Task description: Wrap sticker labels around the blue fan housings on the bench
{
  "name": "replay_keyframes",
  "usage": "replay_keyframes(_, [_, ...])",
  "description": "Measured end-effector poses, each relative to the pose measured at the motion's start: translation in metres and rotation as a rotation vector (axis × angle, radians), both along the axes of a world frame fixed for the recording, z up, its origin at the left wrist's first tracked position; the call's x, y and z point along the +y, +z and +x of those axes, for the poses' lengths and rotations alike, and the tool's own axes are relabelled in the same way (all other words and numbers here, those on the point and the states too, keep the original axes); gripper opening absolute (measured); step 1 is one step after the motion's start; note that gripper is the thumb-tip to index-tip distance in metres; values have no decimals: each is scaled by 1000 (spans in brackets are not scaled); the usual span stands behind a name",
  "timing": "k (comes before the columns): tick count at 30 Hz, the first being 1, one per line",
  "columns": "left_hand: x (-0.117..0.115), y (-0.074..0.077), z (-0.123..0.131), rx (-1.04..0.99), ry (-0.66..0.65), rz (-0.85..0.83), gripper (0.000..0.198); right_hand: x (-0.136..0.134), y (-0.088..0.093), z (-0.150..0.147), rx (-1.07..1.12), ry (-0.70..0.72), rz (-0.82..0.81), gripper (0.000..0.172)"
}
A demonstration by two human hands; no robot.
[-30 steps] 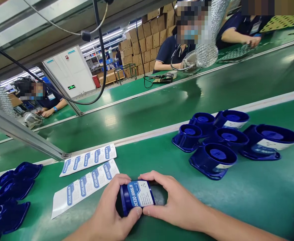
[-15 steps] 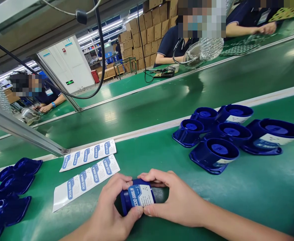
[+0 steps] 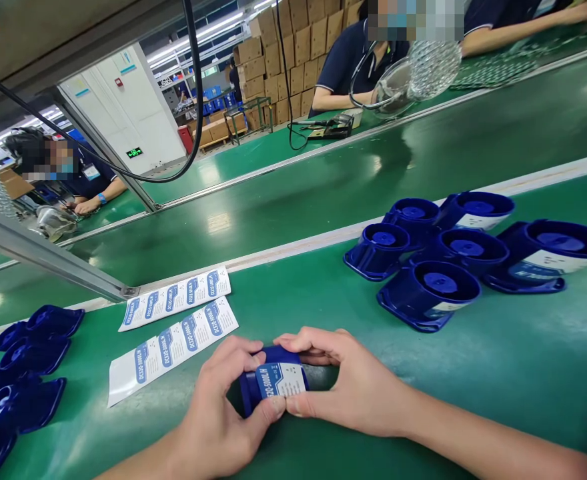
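Note:
Between my hands, low in the middle of the head view, is a dark blue plastic housing [image 3: 273, 355] lying on its side. A blue and white label [image 3: 284, 381] covers its upward face. My left hand [image 3: 238, 393] is closed on the housing's left end, its thumb pressing the label's lower edge. On the opposite end my right hand [image 3: 331, 377] grips with thumb and fingers, the two thumb tips almost touching. Left of my hands lie two label sheets, a nearer sheet [image 3: 126, 387] and a farther sheet [image 3: 173, 298].
Several labelled blue housings [image 3: 443, 283] stand on the green bench at the right. More blue housings [image 3: 38, 400] sit at the far left. A metal post [image 3: 48, 247] and a hanging black cable [image 3: 198, 87] are at the left. Co-workers [image 3: 343, 73] sit across the belt.
The view has tilted slightly, so the bench and background sit a little higher. Both hands keep their hold on the housing, thumbs still on the label's lower edge.

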State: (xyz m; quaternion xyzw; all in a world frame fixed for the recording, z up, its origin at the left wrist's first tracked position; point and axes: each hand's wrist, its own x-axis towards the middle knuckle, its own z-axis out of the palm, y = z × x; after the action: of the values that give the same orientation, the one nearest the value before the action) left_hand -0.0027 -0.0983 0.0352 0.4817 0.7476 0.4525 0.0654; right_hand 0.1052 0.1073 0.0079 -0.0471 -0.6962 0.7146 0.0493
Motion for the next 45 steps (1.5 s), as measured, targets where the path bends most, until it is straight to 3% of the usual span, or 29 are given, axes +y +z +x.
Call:
replay_keyframes(23, [3,-4,10,42,2,70,23,-3,0,8,-7,-29,-57,40])
replay_keyframes(34, [3,-5,13,46,8,55,22,1,9,5,-53,12,-110,35])
replay_keyframes(40, [3,-7,17,-92,22,73,31,0,9,7,-70,11,-105,35])
replay_keyframes(45, [2,1,16,-198,54,23,33,-1,5,13,-118,16,-45,37])
